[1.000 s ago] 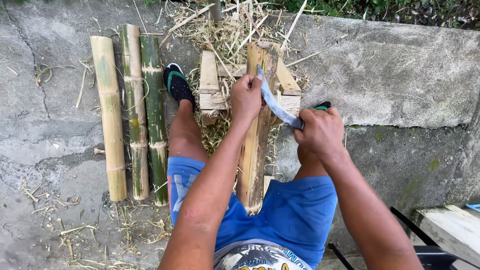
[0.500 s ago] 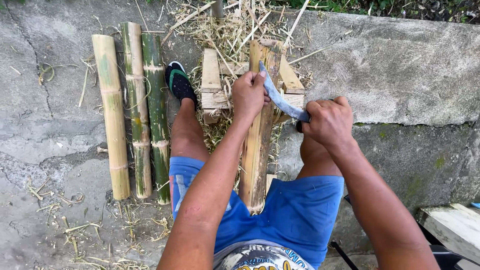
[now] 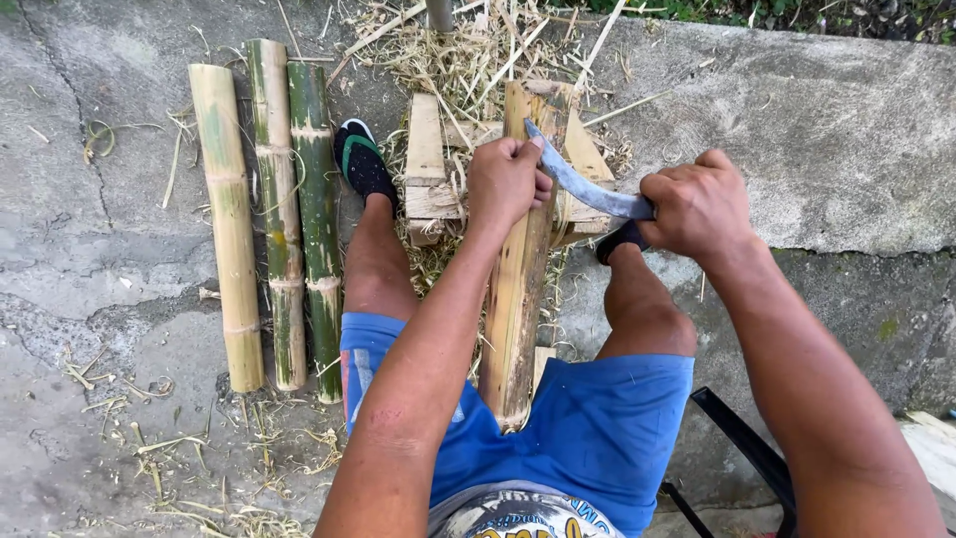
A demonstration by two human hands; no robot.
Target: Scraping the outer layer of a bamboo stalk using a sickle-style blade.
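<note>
A split bamboo piece (image 3: pixel 515 299) stands tilted between my knees, its top leaning on a small wooden block (image 3: pixel 428 164). My left hand (image 3: pixel 506 179) grips the bamboo near its upper end. My right hand (image 3: pixel 697 204) is closed around the handle of a curved knife (image 3: pixel 583 184), whose blade lies across the top of the bamboo, close to my left hand. I sit in blue shorts, my left foot in a black shoe (image 3: pixel 360 159).
Three bamboo lengths (image 3: pixel 274 214) lie side by side on the cracked concrete ground at the left. Straw-like shavings (image 3: pixel 478 55) are heaped behind the block. A raised concrete ledge (image 3: pixel 836 120) runs at the right; a dark frame (image 3: pixel 742 453) shows below my right arm.
My right hand has shifted a little to the right and down with the knife, and the blade has slid along the bamboo's top. The left hand keeps its hold.
</note>
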